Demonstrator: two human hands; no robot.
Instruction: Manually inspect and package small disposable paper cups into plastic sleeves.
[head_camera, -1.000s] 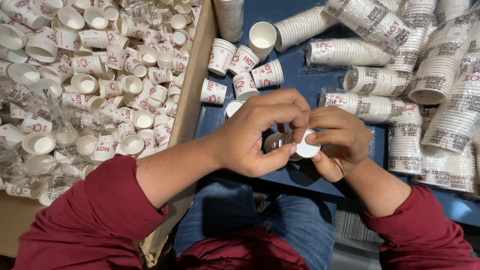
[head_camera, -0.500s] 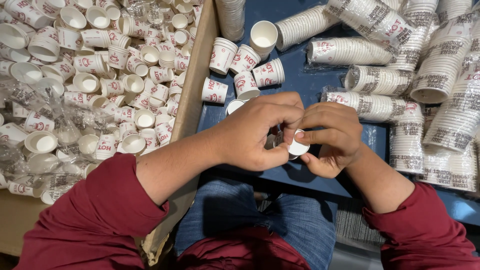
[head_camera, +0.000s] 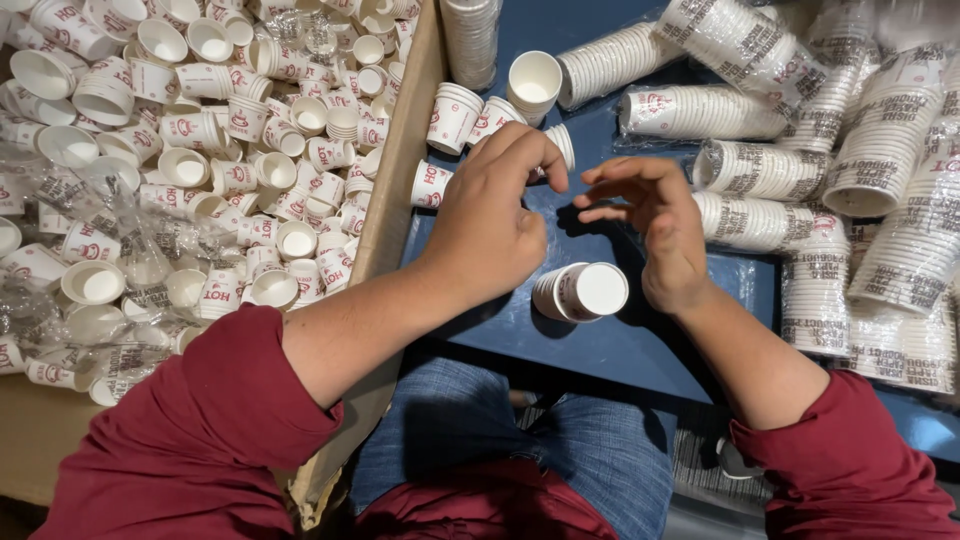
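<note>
My left hand (head_camera: 490, 225) hovers over blue worktop (head_camera: 620, 350), fingers curled, grasping nothing. My right hand (head_camera: 655, 225) just beside it, fingers spread loose, empty too. Small stack of paper cups (head_camera: 582, 292) lies on side on worktop below and between both hands, touching neither. Loose cups (head_camera: 470, 115) stand beyond left hand. Cardboard box (head_camera: 405, 160) full of cups at left. Wrapped cup sleeves (head_camera: 760, 170) piled at right.

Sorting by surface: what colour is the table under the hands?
Dark blue table, in the head view.
</note>
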